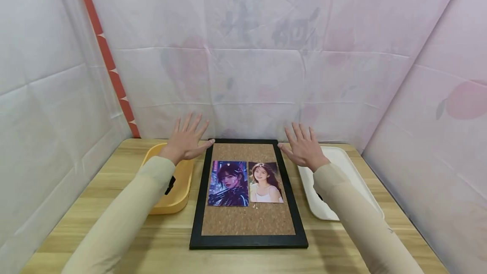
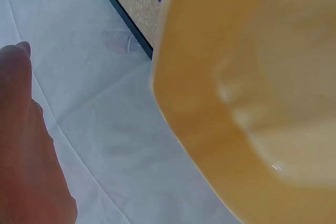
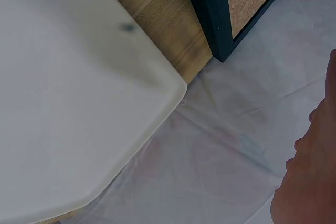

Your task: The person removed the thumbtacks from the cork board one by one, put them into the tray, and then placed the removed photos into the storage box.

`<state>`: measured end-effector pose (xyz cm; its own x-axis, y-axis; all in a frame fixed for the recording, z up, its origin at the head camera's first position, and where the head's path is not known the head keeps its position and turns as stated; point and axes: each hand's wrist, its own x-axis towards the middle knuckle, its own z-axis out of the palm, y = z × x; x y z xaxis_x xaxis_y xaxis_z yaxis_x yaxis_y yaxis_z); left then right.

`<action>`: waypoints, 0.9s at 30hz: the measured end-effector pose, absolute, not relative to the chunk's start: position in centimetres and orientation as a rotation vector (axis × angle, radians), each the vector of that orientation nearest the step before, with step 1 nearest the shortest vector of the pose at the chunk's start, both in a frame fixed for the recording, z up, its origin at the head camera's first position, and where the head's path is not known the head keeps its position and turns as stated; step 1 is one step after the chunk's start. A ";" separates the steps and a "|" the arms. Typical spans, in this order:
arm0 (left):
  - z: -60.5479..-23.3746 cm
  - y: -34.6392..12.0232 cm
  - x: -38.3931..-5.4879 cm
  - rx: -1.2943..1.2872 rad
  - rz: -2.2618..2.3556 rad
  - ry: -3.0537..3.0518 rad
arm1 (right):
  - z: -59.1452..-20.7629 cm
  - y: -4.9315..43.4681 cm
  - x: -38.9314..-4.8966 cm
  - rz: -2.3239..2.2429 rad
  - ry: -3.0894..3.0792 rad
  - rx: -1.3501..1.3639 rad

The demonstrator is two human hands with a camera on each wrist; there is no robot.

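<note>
In the head view, a black-framed corkboard (image 1: 248, 223) lies in the middle of the table. Two picture cards are on its cork side by side: a purple-blue illustrated card (image 1: 228, 186) on the left and a photo card (image 1: 265, 187) on the right. My left hand (image 1: 187, 142) is held out palm down with fingers spread, over the far end of a yellow tray (image 1: 184, 187). Likewise spread, my right hand (image 1: 303, 147) hovers between the board's far right corner and a white tray (image 1: 355, 176). Neither hand holds anything.
The wooden table (image 1: 102, 185) is bounded by pale cloth (image 1: 258, 75) at the back and both sides. A red strip (image 1: 108, 56) runs down the cloth at the left. Both trays' rims stand close to the board's sides.
</note>
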<state>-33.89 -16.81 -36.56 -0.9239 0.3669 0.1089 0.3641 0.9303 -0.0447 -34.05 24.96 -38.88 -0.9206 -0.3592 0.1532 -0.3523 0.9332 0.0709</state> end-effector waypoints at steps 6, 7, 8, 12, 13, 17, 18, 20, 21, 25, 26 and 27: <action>-36.3 -16.5 -33.4 -0.576 0.020 -2.975 | -38.4 24.8 -33.4 -0.030 -2.929 0.525; -36.2 -16.4 -33.3 -0.577 0.023 -2.977 | -38.3 24.8 -33.4 -0.033 -2.933 0.520; -36.1 -16.4 -33.2 -0.576 0.029 -2.979 | -38.3 24.8 -33.4 -0.025 -2.939 0.517; -36.2 -16.1 -33.0 -0.585 0.006 -2.985 | -38.5 24.6 -33.4 0.043 -2.962 0.508; -36.3 -16.0 -33.0 -0.586 0.004 -2.984 | -38.6 24.6 -33.4 0.067 -2.968 0.508; -36.8 -15.7 -33.1 -0.599 -0.060 -2.983 | -38.8 24.5 -33.4 0.148 -2.988 0.505; -36.9 -15.6 -33.1 -0.597 -0.061 -2.983 | -38.8 24.4 -33.4 0.159 -2.992 0.505; -37.0 -15.6 -33.1 -0.597 -0.077 -2.979 | -38.8 24.3 -33.3 0.175 -2.997 0.509; -37.0 -15.5 -33.0 -0.599 -0.081 -2.975 | -38.8 24.2 -33.2 0.175 -2.999 0.510; -37.1 -15.5 -32.8 -0.597 -0.073 -2.971 | -38.7 24.0 -33.1 0.161 -3.006 0.521; -37.1 -15.5 -32.8 -0.599 -0.079 -2.970 | -38.7 23.9 -33.1 0.163 -3.007 0.524; -37.1 -15.6 -32.8 -0.598 -0.079 -2.969 | -38.7 23.9 -33.1 0.160 -3.005 0.527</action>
